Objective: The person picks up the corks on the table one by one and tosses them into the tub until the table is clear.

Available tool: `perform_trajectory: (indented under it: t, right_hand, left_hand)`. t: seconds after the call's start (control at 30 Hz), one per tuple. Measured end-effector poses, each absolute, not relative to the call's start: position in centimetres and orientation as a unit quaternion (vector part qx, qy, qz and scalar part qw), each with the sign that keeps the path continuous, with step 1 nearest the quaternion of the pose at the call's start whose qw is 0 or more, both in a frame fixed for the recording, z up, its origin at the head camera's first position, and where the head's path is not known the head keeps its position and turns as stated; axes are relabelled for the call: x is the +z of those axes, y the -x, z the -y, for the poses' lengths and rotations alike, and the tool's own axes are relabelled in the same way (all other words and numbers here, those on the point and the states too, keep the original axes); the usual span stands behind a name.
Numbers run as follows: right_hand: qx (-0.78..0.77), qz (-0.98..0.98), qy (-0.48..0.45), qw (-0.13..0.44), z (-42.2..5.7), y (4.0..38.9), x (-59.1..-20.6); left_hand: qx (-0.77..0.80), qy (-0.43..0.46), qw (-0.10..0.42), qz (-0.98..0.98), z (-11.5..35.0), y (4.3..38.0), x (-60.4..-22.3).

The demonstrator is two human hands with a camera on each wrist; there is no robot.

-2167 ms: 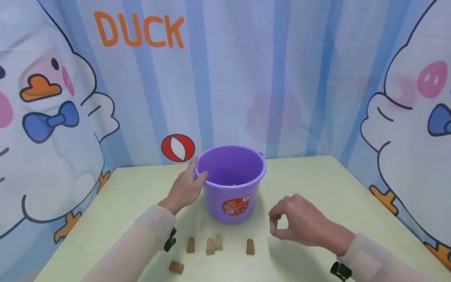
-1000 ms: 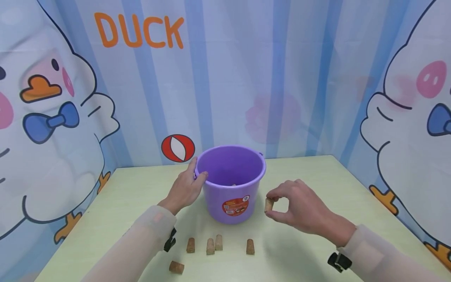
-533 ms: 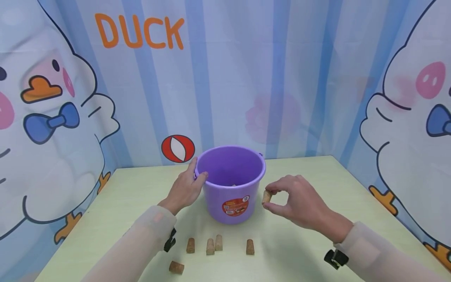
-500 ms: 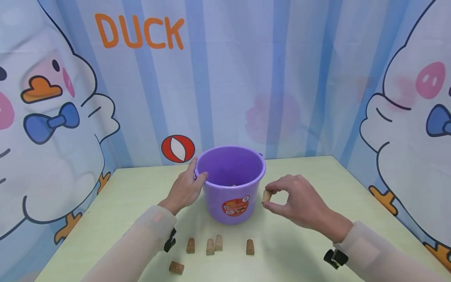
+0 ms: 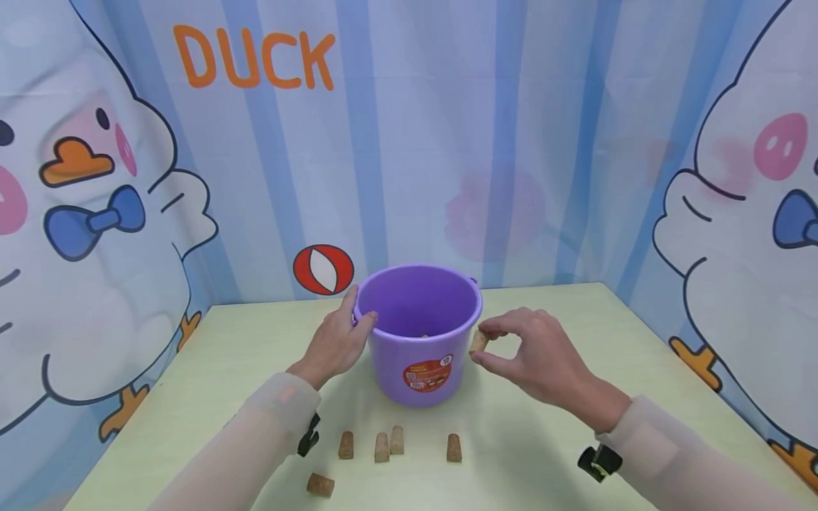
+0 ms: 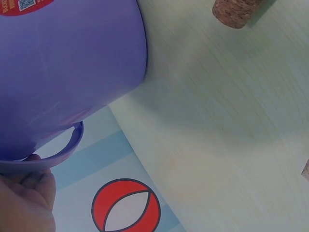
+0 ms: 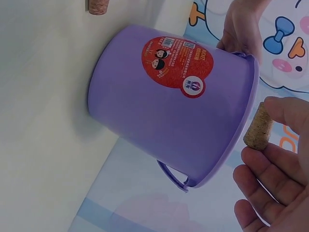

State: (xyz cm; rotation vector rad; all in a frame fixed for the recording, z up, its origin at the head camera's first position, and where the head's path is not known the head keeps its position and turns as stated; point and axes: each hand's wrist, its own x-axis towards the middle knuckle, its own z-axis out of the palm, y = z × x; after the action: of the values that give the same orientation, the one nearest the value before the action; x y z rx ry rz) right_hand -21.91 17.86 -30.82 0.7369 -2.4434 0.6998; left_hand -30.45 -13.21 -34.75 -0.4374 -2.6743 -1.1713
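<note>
**Right hand [image 5: 543, 358] pinches a cork [image 5: 478, 342] beside a purple bucket [image 5: 424, 348]**

In the head view, the bucket stands upright on the pale table [image 5: 255, 355]. The person's left hand [image 5: 335, 341] grips its rim on the left, thumb hooked over the edge. The right hand holds the cork tilted between thumb and fingertips, just outside the bucket's right side and below the rim. Nearer the person lie 5 more corks [image 5: 381, 447]: 4 in a loose row, 2 of them side by side, and 1 closer to the left sleeve [image 5: 255, 433]. Something small and brownish shows inside the bucket, too little to identify. Behind hangs a striped curtain [image 5: 409, 142] lettered "DUCK".

In the left wrist view, the left hand's fingers curl around the rim by the handle [image 6: 72, 145].

In the right wrist view, the thumb presses the cork's narrow end and a fingertip its wide end; the other 3 fingers bend loosely below. A red label [image 7: 169, 60] faces this camera. Whether cork and rim touch, the pictures cannot tell.
</note>
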Motion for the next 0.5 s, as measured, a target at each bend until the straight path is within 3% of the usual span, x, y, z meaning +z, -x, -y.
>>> perform_trajectory:
  t: [0.5]
  right_hand:
    - [0.271,0.892,-0.256,0.256,-17.43,22.58,-30.39]
  left_hand:
    - [-0.395,0.148,0.097,0.901,13.14,30.52,-34.8]
